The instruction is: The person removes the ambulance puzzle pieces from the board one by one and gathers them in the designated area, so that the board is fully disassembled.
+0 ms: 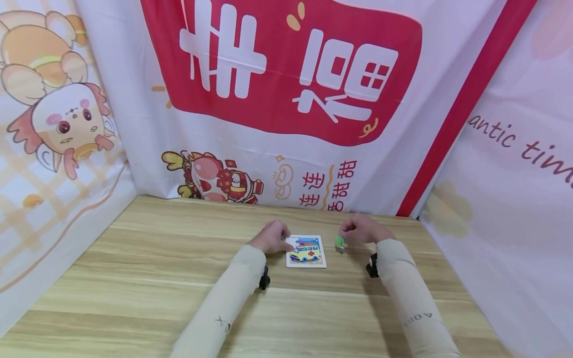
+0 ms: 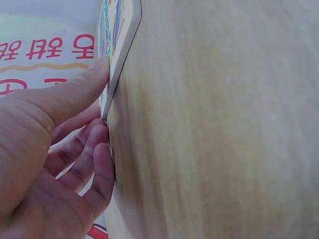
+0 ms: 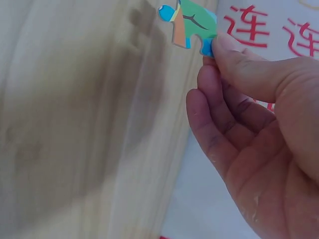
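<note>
A square puzzle board [image 1: 306, 265] with a white border lies on the table, showing a yellow ambulance picture. My left hand [image 1: 272, 237] is at its left side; in the left wrist view the thumb [image 2: 94, 79] lies over the board's edge [image 2: 130, 35], and the other fingers are bent by its corner. To the right of the board, my right hand [image 1: 363, 228] pinches a puzzle piece [image 3: 197, 22] between thumb and fingertips. That piece is mostly green, with orange and blue parts and a rounded blue knob, and hangs over the table.
The wood-grain table [image 1: 170, 278] runs back to a printed cloth [image 1: 286, 149] with red and white lettering. Printed cloths also border the left and right sides. A small black device [image 1: 264, 279] is worn at each wrist.
</note>
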A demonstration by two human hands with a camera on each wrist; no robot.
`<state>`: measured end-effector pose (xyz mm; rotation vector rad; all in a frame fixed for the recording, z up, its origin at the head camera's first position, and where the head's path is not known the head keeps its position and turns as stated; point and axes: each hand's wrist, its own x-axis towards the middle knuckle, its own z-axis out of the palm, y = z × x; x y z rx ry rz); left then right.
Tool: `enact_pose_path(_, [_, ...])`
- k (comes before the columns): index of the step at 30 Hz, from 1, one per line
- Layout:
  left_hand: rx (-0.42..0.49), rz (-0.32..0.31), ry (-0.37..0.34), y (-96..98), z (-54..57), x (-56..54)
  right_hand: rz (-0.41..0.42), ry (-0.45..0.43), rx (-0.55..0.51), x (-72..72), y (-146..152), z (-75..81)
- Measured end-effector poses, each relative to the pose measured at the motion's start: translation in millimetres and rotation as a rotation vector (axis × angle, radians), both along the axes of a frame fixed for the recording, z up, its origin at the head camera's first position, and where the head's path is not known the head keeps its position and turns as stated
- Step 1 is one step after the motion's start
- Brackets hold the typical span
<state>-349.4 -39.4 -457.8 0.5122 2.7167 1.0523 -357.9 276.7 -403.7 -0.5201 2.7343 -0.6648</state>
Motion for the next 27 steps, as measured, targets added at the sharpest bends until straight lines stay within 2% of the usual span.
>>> enact_pose_path(7, [0.004,0.003,0.001,0.4,0.6,3.3,-0.006,0.003,0.012,6.1,16.1,-14.1])
enact_pose_path(13, [0.003,0.007,-0.007,0.0,2.9,6.5,-0.028,0.026,-0.019,9.6,18.2,-26.5])
enact_pose_path(17, [0.001,0.004,-0.010,-0.3,3.8,7.1,-0.047,0.029,-0.004,9.5,17.0,-31.5])
enact_pose_path(22, [-0.001,0.005,0.000,-1.0,3.0,6.5,-0.062,0.017,0.031,8.4,13.6,-30.0])
enact_pose_path(27, [-0.006,-0.002,0.014,-2.0,0.6,3.6,-0.058,0.021,0.089,7.7,8.7,-21.5])
